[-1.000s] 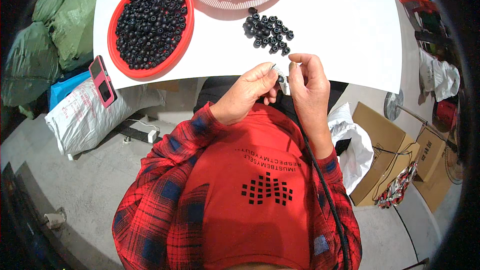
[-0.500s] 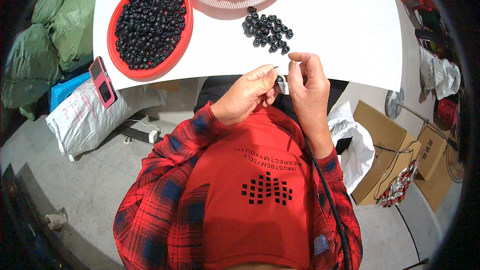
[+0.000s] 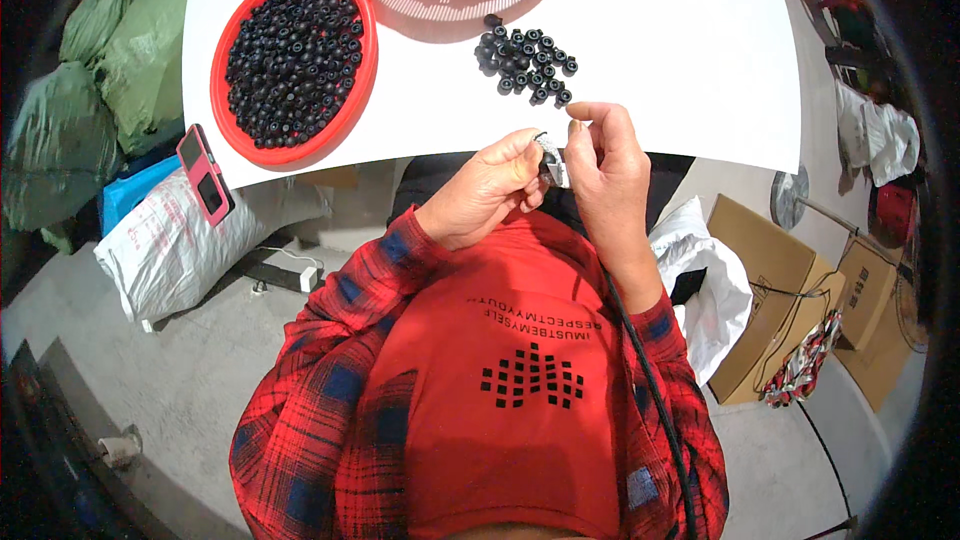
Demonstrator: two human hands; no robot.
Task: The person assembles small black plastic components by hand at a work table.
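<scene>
A red basin [image 3: 369, 50] of black bead-like parts sits close to the near edge of the white table [image 3: 700, 70]. At that edge the left hand [image 3: 485, 190] pinches a small grey-and-black piece [image 3: 551, 162]; loose black parts [image 3: 525, 62] lie just beyond. The right hand [image 3: 610, 165], finger and thumb narrowly spaced, adjoins the piece, its grip unclear. Rightward, bare tabletop reaches the side edge.

I count two bare hands, my left hand [image 3: 488, 188] and my right hand [image 3: 612, 172], one small grey-and-black piece [image 3: 554, 170], one white worktop [image 3: 680, 70] and two round red plastic containers [image 3: 369, 60]. Loose small round black pieces [image 3: 541, 58] number roughly two dozen, overlapping; those heaped in the containers I can't count. There's one pink rectangular case [image 3: 206, 178] and at least two brown cardboard boxes [image 3: 755, 240].
</scene>
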